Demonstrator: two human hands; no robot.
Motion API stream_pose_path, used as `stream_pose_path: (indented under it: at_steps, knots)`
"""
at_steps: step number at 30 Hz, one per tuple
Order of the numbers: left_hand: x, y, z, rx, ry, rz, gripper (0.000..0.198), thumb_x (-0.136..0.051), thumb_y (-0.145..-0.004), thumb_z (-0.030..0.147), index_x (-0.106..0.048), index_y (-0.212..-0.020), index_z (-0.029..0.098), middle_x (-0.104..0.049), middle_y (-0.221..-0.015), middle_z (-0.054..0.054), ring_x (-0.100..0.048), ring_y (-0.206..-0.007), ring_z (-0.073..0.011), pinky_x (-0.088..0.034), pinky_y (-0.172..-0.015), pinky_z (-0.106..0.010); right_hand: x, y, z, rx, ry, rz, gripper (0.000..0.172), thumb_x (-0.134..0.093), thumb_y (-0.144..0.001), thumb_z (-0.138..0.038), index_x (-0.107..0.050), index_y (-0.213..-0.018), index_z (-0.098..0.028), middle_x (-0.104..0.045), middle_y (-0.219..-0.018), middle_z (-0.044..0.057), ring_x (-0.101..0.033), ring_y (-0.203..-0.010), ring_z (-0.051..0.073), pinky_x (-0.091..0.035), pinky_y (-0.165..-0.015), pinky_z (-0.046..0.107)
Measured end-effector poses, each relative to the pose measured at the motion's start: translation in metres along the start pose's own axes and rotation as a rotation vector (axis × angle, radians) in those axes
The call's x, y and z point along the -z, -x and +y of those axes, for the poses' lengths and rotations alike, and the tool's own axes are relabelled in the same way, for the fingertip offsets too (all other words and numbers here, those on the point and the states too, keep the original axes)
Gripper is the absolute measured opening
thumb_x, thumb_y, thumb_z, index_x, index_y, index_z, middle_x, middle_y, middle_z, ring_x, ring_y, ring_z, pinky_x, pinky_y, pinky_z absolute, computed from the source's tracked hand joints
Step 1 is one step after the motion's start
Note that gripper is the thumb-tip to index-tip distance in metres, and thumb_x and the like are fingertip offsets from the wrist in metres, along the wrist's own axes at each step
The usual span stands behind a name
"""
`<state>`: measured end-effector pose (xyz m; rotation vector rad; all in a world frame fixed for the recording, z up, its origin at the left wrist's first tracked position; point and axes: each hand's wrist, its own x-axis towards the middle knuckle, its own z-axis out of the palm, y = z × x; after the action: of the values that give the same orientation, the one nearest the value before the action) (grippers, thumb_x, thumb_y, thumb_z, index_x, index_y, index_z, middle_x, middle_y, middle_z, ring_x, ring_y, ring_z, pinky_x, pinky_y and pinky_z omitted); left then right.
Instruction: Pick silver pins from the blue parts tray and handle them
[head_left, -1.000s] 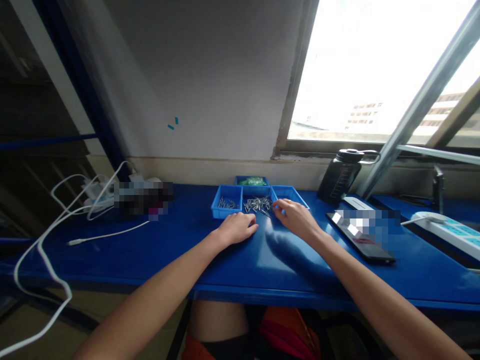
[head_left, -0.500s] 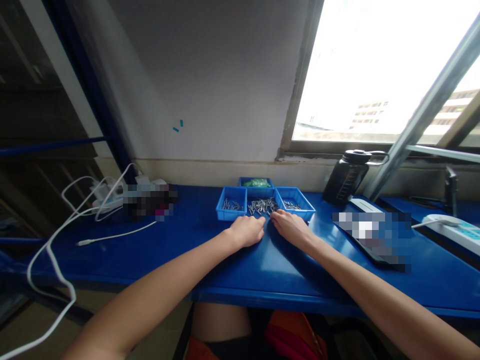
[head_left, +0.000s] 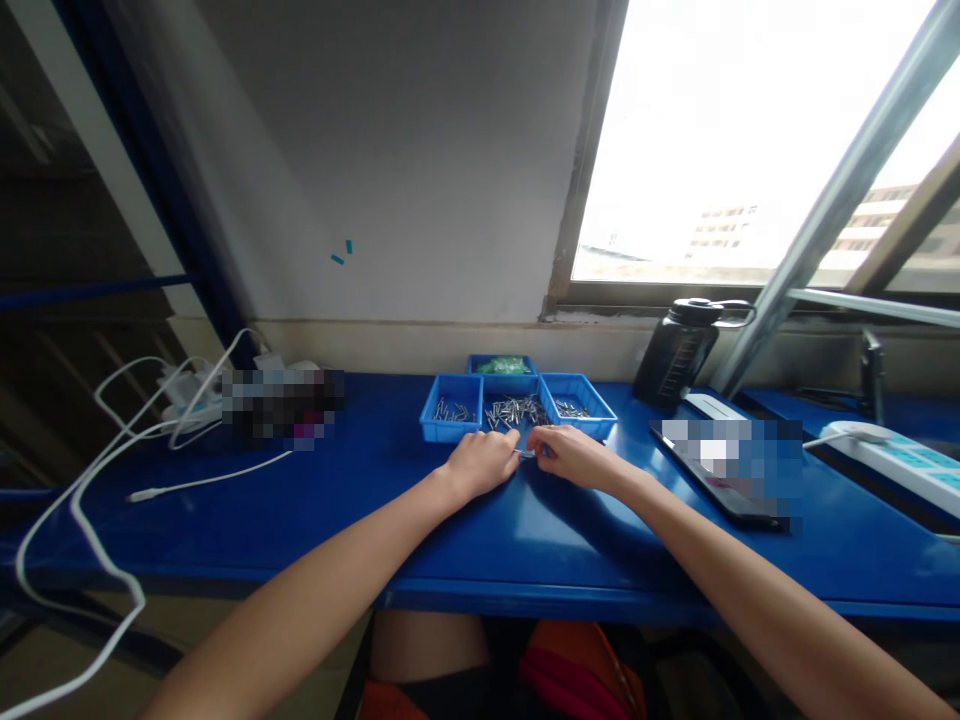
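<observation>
My left hand [head_left: 482, 464] is closed in a pinch just above the blue table, in front of the trays. Facing it, my right hand [head_left: 571, 456] is closed too, its fingertips bent inward. A small, thin, pale shiny piece [head_left: 526, 454] spans the gap between the two sets of fingertips; its exact kind is too small to make out. Right behind my hands lies a heap of slim metal pieces [head_left: 516, 410]. Blue trays flank it: the left tray [head_left: 450, 431] and the right tray [head_left: 592, 425] each contain more small metal pieces.
Behind the heap, a blue tray [head_left: 473, 367] holds green-looking plastic packets [head_left: 502, 366]. A black bottle [head_left: 679, 352] stands right, near a dark flat device [head_left: 739, 500] and a white power strip [head_left: 900, 462]. White cables [head_left: 101, 520] cross the table's left end.
My right hand has drawn back from the heap toward my left hand, and a thin piece now shows between them. The whole view has shifted slightly.
</observation>
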<state>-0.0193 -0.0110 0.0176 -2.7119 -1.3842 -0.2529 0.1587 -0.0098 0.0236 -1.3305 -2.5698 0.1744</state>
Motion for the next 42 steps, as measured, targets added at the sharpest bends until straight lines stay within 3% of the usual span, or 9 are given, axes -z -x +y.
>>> stream_pose_path:
  at_steps: [4, 12, 17, 26, 33, 38, 42]
  knots:
    - [0.001, -0.001, -0.005, -0.072, 0.058, -0.024, 0.025, -0.037, -0.087, 0.037, -0.056, -0.094, 0.023, -0.066, -0.086, -0.006, -0.063, -0.080, -0.0242, -0.047, -0.066, -0.031, 0.001, 0.000, 0.005, 0.033, -0.092, -0.011, 0.024, -0.048, -0.067, -0.009, -0.059, -0.086, -0.017, -0.062, -0.074, 0.001, -0.052, -0.060, 0.011, -0.035, -0.055, 0.019]
    - [0.002, -0.003, -0.006, -0.041, 0.146, 0.008, 0.029, -0.031, -0.090, 0.036, -0.054, -0.098, 0.021, -0.066, -0.087, -0.006, -0.063, -0.080, -0.0237, -0.046, -0.066, -0.030, 0.003, 0.000, 0.016, -0.002, -0.166, 0.034, 0.014, -0.051, -0.077, -0.024, -0.062, -0.083, -0.018, -0.063, -0.069, 0.002, -0.056, -0.059, 0.013, -0.038, -0.055, 0.020]
    - [0.008, 0.000, -0.004, -0.026, 0.219, 0.003, 0.031, -0.030, -0.090, 0.038, -0.055, -0.097, 0.020, -0.065, -0.086, -0.006, -0.062, -0.080, -0.0223, -0.045, -0.066, -0.028, 0.005, 0.001, 0.021, 0.024, -0.177, 0.039, 0.018, -0.049, -0.081, -0.029, -0.063, -0.080, -0.019, -0.065, -0.070, 0.002, -0.057, -0.062, 0.013, -0.038, -0.058, 0.021]
    - [0.006, -0.003, -0.007, -0.114, 0.380, 0.200, 0.025, -0.040, -0.087, 0.032, -0.061, -0.093, 0.020, -0.063, -0.091, -0.004, -0.059, -0.080, -0.0160, -0.043, -0.068, -0.024, 0.007, 0.001, 0.014, 0.031, -0.316, 0.009, 0.028, -0.041, -0.086, -0.033, -0.063, -0.083, -0.017, -0.066, -0.074, 0.004, -0.057, -0.064, 0.013, -0.041, -0.061, 0.023]
    - [0.007, -0.007, -0.009, -0.167, 0.666, 0.203, 0.020, -0.048, -0.082, 0.027, -0.063, -0.091, 0.018, -0.065, -0.089, -0.001, -0.058, -0.075, -0.0126, -0.044, -0.070, -0.022, 0.010, 0.004, 0.006, -0.073, -0.499, -0.092, 0.032, -0.042, -0.084, -0.041, -0.062, -0.078, -0.016, -0.063, -0.072, 0.003, -0.053, -0.057, 0.010, -0.041, -0.052, 0.021]
    - [0.011, -0.005, -0.008, -0.125, 0.745, 0.203, 0.016, -0.050, -0.079, 0.027, -0.059, -0.086, 0.017, -0.064, -0.082, 0.000, -0.060, -0.078, -0.0134, -0.045, -0.069, -0.021, 0.010, 0.005, 0.005, -0.095, -0.532, -0.099, 0.035, -0.043, -0.082, -0.045, -0.062, -0.082, -0.016, -0.063, -0.073, 0.003, -0.053, -0.059, 0.011, -0.040, -0.050, 0.020]
    - [0.009, -0.004, -0.009, -0.051, 0.652, 0.169, 0.015, -0.049, -0.078, 0.029, -0.056, -0.084, 0.017, -0.064, -0.077, 0.000, -0.059, -0.073, -0.0134, -0.044, -0.067, -0.022, 0.011, 0.004, 0.007, -0.089, -0.513, -0.083, 0.031, -0.047, -0.081, -0.042, -0.062, -0.092, -0.017, -0.064, -0.074, 0.003, -0.055, -0.061, 0.012, -0.042, -0.053, 0.021]
